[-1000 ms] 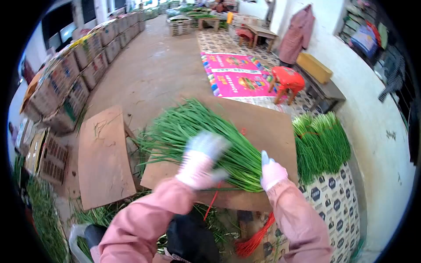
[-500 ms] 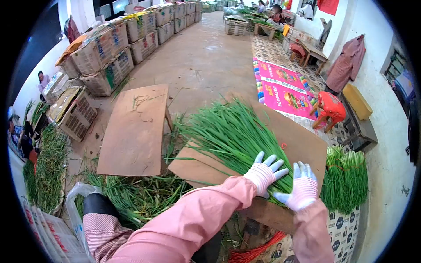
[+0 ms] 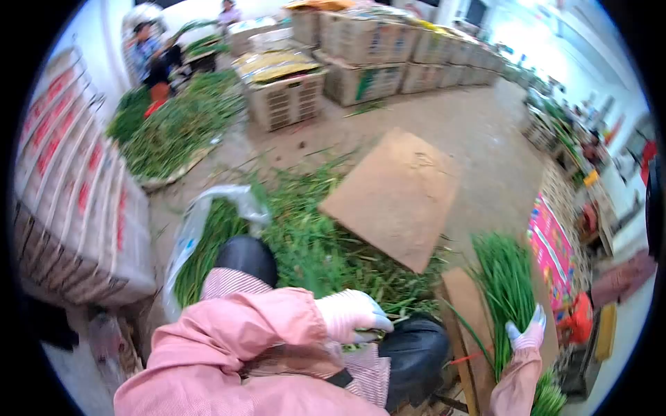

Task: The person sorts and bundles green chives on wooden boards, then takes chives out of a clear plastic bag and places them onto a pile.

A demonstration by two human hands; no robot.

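Note:
A bunch of long green garlic chives (image 3: pixel 505 281) lies on a brown board (image 3: pixel 466 305) at the right. On its near end rests my right hand (image 3: pixel 528 333), in a pale glove, thumb and fingers apart. My left hand (image 3: pixel 352 315), gloved too, is over my lap near my dark-covered knee, away from the bunch. Its fingers are curled; a bit of green shows beneath them, but what they hold I cannot make out. A red tie (image 3: pixel 463 359) lies at the board's edge. Loose green leaves (image 3: pixel 305 243) are heaped on the floor beyond my left hand.
Another brown board (image 3: pixel 399 197) stands ahead. A clear plastic bag (image 3: pixel 244 201) with greens is by my left knee. Stacked white crates (image 3: pixel 90 201) stand at the left, a crate (image 3: pixel 284 97) and more stacks farther back. People sit at the far left beside a leaf pile (image 3: pixel 184 125).
My view has swung left. My left hand has come off the chives and moved left over my lap, its fingers now curled. My right hand stays at the bunch.

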